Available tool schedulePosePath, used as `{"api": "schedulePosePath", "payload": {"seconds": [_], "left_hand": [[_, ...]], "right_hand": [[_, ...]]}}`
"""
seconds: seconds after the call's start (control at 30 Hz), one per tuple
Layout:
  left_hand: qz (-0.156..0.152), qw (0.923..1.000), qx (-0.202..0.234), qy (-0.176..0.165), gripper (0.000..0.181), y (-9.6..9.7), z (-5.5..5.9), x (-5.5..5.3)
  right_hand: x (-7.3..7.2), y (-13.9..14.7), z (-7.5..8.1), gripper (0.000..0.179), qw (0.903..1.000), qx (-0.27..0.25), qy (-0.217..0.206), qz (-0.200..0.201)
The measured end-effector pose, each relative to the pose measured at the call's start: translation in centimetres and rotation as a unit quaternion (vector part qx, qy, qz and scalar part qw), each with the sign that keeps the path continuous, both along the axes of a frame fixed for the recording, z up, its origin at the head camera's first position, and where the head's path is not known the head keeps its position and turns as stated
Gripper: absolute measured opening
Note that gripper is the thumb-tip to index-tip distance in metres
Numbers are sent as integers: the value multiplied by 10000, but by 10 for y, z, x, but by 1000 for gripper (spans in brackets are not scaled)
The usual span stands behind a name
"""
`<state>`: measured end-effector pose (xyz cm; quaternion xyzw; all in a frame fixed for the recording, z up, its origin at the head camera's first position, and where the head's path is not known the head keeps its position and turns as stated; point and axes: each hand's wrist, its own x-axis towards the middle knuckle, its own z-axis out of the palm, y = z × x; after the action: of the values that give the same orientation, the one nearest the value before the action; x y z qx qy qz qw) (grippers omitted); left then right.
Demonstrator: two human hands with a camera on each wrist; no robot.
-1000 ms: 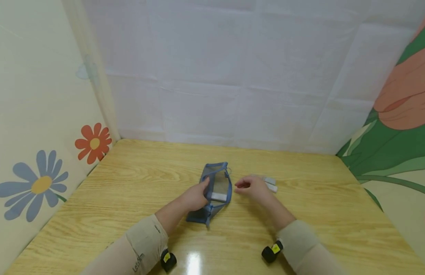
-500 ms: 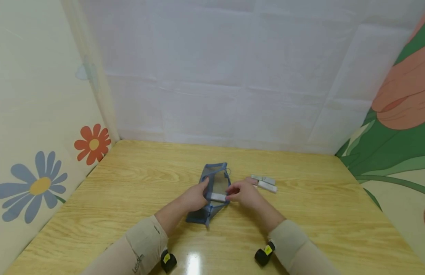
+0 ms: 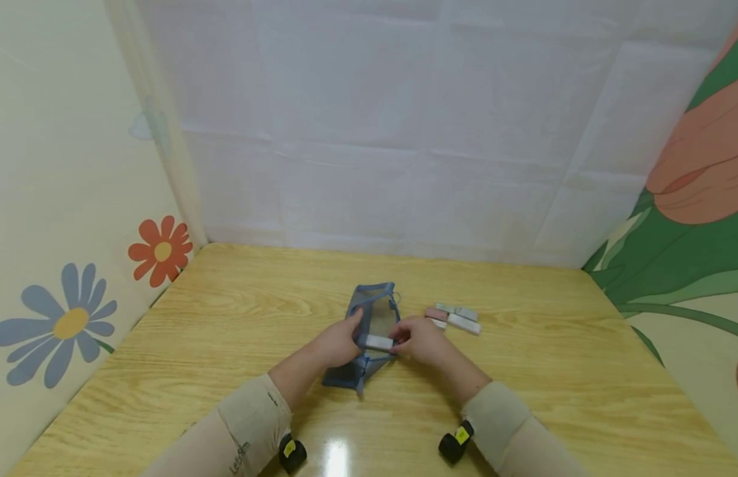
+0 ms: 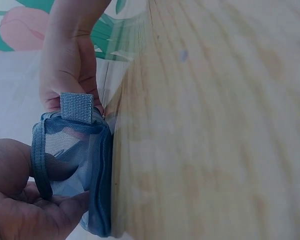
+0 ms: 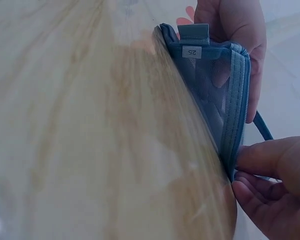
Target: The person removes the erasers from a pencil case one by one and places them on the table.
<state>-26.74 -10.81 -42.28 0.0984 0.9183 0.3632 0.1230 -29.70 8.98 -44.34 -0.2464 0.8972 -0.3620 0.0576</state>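
A blue mesh zip pouch lies on its side, its mouth turned to the right. My left hand grips it from the left; the left wrist view shows the thumb and fingers around its edge. Inside the mouth, a small white block is visible. My right hand is at the mouth's right edge, fingertips beside the block's end. From the right wrist, thumb and forefinger of the right hand pinch the pouch's zip edge. A fabric tab sticks out at one end.
Several small blocks lie just beyond the right hand: a white one, a pink one and a grey-green one. The wooden table meets a white sheet behind. Flower-patterned cloths hang at both sides.
My right hand has moved left and slightly down from beside the blocks to the pouch's mouth, uncovering the pink block. The left hand and pouch stay nearly still.
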Motion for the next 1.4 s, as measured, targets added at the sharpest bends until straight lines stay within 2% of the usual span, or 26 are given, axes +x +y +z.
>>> {"api": "schedulePosePath", "payload": {"seconds": [0.23, 0.4, 0.7, 0.93, 1.2, 1.4], "left_hand": [[12, 9999, 60, 93, 85, 0, 0, -1], [16, 10000, 30, 78, 85, 0, -1, -1], [52, 9999, -13, -109, 85, 1, -1, -2], [86, 9996, 11, -256, 84, 2, 1, -2], [69, 9997, 13, -249, 84, 2, 1, -2], [83, 9996, 85, -248, 85, 2, 0, -3]], "right_hand": [[1, -2, 1, 12, 9988, 258, 392, 165], [1, -3, -1, 13, 9982, 230, 534, 119], [2, -1, 0, 10, 9996, 43, 165, -222], [3, 7, 6, 10, 9997, 89, 90, -228], [-1, 28, 14, 8, 9986, 134, 240, -441], [-4, 50, 24, 12, 9974, -74, -28, -711]]}}
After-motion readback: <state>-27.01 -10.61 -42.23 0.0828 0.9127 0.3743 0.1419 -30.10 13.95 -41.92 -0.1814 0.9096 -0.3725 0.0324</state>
